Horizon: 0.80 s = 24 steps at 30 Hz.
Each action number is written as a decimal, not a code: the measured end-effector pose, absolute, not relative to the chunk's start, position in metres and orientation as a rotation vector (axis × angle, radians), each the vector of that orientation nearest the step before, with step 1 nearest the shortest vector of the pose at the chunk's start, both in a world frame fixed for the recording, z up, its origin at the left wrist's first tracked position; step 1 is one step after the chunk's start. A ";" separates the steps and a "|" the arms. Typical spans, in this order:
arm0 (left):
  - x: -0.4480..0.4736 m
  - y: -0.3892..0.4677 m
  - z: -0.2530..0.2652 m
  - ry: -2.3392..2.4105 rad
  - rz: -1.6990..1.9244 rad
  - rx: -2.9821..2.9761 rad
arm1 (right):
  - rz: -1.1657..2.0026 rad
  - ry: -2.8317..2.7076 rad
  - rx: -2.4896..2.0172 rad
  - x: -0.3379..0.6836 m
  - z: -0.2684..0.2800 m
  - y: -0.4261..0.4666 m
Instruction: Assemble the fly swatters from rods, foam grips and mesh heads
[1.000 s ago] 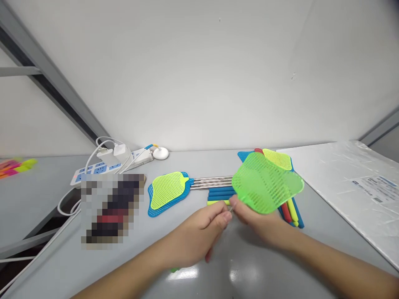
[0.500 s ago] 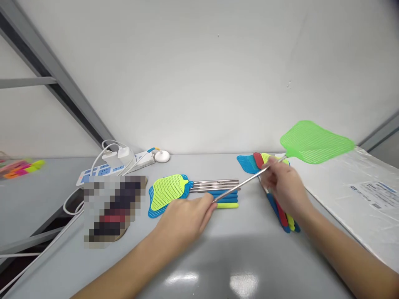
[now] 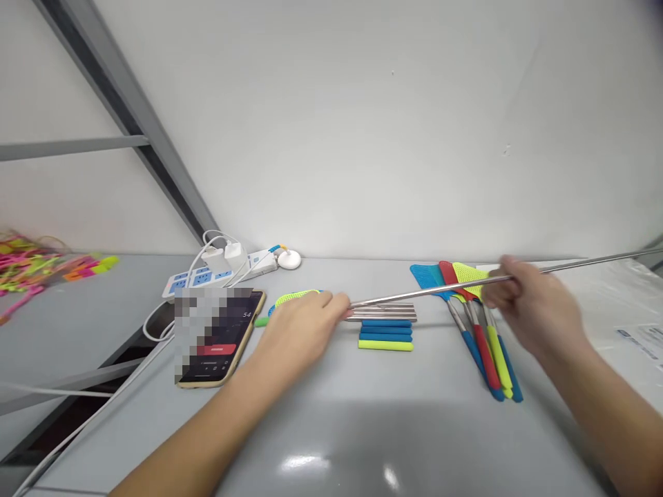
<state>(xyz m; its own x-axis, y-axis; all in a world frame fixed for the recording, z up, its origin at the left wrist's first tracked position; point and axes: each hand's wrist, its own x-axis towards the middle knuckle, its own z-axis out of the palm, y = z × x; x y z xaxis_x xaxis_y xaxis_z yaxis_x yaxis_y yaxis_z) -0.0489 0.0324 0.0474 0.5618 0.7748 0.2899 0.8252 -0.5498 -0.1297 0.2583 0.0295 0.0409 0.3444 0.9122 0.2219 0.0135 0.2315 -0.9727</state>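
- Drawing a metal rod (image 3: 414, 294) out between two hands looks to be the step in hand (judgement); work is held above the tabletop (image 3: 425, 428), whose near part shows two patches of glare.
- Near right: fan of swatters (image 3: 485, 352), handles blue, red, yellow and blue toward the near side, mesh ends toward the far side. No lettering seen.
- Near left: phone (image 3: 233, 342), screen up. Digits "54" legible; part of the screen is pixelated, and the small text on its red button (image 3: 216, 350) cannot be read.
- Middle: four grips (image 3: 386, 338), three blue, one yellow, side by side. No writing seen.
- Right: wrapped package (image 3: 611, 297) with printed label (image 3: 642, 342); print too blurred to read, no brand made out.
- Left hand (image 3: 305, 324): clasped on the rod's left end. A green tip (image 3: 262, 322) shows left of it, probably this item's grip.
- Right hand (image 3: 539, 304): fingers curled about the rod, blurred; tightness cannot be told. Rod slants up to the right and runs out of view.
- Next move, judged: calls for a firm left hold, with the right guiding the rod clear of the swatters.
- Just beyond the grips: bundle of rods (image 3: 383, 314); a yellow mesh head (image 3: 293, 298) lies partly hidden by the left hand.
- Far left: power strip (image 3: 207, 277); no brand legible.
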 end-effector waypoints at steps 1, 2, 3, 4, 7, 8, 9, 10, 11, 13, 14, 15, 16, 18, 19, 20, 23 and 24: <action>-0.053 0.035 0.051 -1.354 -0.286 -2.511 | 0.788 -0.966 -1.120 0.275 0.044 0.034; -0.056 0.036 0.054 -1.360 -0.283 -2.496 | 0.772 -0.962 -1.090 0.289 0.046 0.038; -0.057 0.037 0.056 -1.357 -0.283 -2.496 | 0.731 -0.928 -1.064 0.302 0.047 0.040; -0.057 0.037 0.056 -1.351 -0.281 -2.510 | 0.709 -0.904 -1.052 0.312 0.047 0.042; -0.052 0.036 0.050 -1.379 -0.279 -2.550 | 0.681 -0.822 -1.014 0.325 0.042 0.043; -0.051 0.035 0.046 -1.395 -0.292 -2.547 | 0.691 -0.801 -0.996 0.323 0.041 0.044; -0.049 0.035 0.042 -1.402 -0.315 -2.536 | 0.702 -0.783 -0.982 0.319 0.039 0.045; -0.048 0.035 0.038 -1.395 -0.342 -2.523 | 0.715 -0.774 -0.976 0.313 0.037 0.046; -0.047 0.034 0.034 -1.378 -0.371 -2.512 | 0.721 -0.772 -0.980 0.304 0.035 0.047; -0.044 0.032 0.028 -1.324 -0.418 -2.508 | 0.734 -0.797 -1.021 0.280 0.029 0.047; -0.042 0.030 0.025 -1.303 -0.434 -2.510 | 0.742 -0.826 -1.055 0.266 0.024 0.044; -0.039 0.028 0.023 -1.284 -0.444 -2.516 | 0.796 -0.870 -1.079 0.251 0.018 0.040; -0.036 0.025 0.021 -1.262 -0.451 -2.528 | 0.837 -0.899 -1.091 0.236 0.012 0.035; -0.028 0.018 0.017 -1.200 -0.461 -2.574 | 0.995 -1.101 -1.185 0.207 0.000 0.021; -0.024 0.014 0.015 -1.169 -0.467 -2.603 | 1.095 -1.267 -1.222 0.196 -0.005 0.014; -0.021 0.012 0.013 -1.141 -0.476 -2.631 | 1.161 -1.372 -1.211 0.186 -0.009 0.007; -0.016 0.010 0.010 -1.114 -0.498 -2.675 | 1.187 -1.543 -1.198 0.173 -0.007 -0.006; -0.016 0.012 0.010 -1.112 -0.504 -2.671 | 1.159 -1.559 -1.208 0.174 -0.003 -0.007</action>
